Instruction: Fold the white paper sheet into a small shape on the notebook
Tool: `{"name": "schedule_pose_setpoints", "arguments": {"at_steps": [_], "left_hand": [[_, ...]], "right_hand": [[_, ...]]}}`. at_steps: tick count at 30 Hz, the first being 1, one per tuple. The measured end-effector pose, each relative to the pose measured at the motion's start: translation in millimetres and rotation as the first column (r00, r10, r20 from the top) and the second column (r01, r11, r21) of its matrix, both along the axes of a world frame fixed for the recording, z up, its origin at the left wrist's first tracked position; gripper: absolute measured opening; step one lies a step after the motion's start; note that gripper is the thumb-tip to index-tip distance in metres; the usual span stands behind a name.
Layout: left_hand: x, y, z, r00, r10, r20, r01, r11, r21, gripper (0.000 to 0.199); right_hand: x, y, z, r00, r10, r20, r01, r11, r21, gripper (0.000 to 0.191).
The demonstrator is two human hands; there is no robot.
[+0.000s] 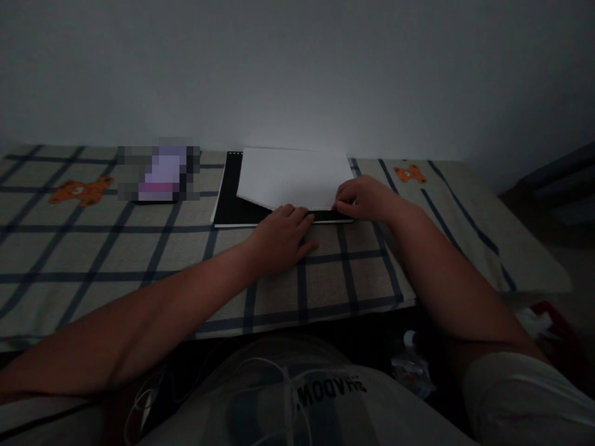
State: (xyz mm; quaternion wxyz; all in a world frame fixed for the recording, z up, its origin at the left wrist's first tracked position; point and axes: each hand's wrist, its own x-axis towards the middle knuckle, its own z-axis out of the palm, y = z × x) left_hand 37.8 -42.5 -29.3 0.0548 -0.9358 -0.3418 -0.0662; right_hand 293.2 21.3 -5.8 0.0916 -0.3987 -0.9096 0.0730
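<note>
A white sheet of paper (292, 176) lies over a black spiral-bound notebook (226, 201) on the table. The sheet's near left edge lifts a little off the black cover. My left hand (286, 238) rests at the notebook's near edge, fingers stretched forward onto the cover and the sheet's near edge, thumb apart to the right. At the sheet's near right corner, my right hand (360, 197) has thumb and fingers pinched together on the paper's edge.
A checked tablecloth (186, 254) with orange bear figures covers the table. Left of the notebook is a pixelated object with a lilac front (162, 173). A pale wall (297, 74) rises behind the table. White cables (260, 365) hang over my lap, and a clear plastic item (411, 365) sits below the table edge.
</note>
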Motion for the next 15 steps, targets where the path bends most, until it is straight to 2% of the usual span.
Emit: {"name": "schedule_pose_setpoints", "arguments": {"at_steps": [7,15], "left_hand": [[0.7,-2.4,1.6,1.000,0.007,-0.001,-0.007,1.000,-0.005,0.061],[-3.9,-9.1,1.9,0.998,-0.001,-0.070,0.005,0.998,0.060,0.058]], "right_hand": [[-20.9,-7.5,-4.1,0.997,0.072,0.009,-0.072,0.997,0.025,0.030],[-19.9,-1.8,-8.6,0.992,0.121,-0.033,-0.121,0.993,0.013,0.033]]}}
